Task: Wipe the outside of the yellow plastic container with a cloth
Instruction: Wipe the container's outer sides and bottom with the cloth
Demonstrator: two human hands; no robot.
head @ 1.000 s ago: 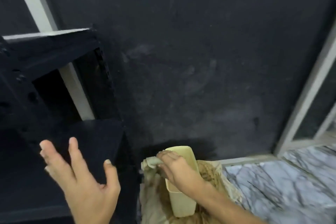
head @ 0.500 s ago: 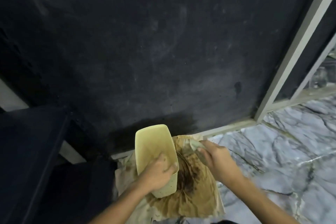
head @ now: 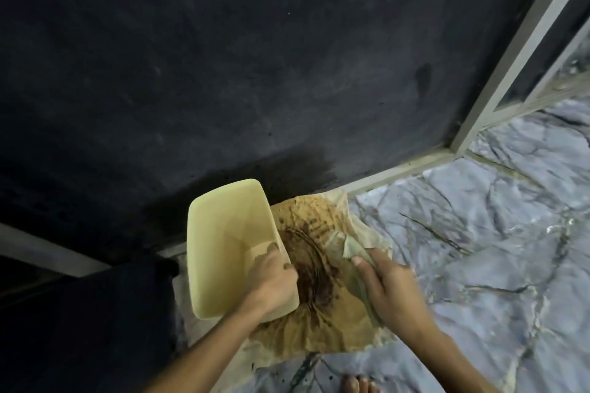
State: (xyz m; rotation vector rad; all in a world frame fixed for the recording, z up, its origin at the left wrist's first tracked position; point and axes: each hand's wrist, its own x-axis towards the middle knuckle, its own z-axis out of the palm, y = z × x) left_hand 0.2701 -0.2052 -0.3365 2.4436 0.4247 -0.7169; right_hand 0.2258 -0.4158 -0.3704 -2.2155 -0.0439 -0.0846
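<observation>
A pale yellow rectangular plastic container (head: 223, 242) stands low in the middle, its open top facing me. My left hand (head: 271, 277) grips its right rim, thumb inside and fingers outside. My right hand (head: 386, 287) holds a folded pale green cloth (head: 348, 249) just right of the container, apart from its wall. Both are over a brown-stained sheet of paper (head: 319, 325) spread on the floor.
A dark wall (head: 255, 57) rises right behind the container. Grey marble floor (head: 479, 249) spreads to the right, bordered by a light metal frame (head: 510, 51). A dark block (head: 95, 329) stands at the lower left. Toes (head: 357, 384) show at the bottom edge.
My left hand went from open in the air to gripping the container's rim. My right hand let go of the container and now holds the cloth to its right. The view swung right.
</observation>
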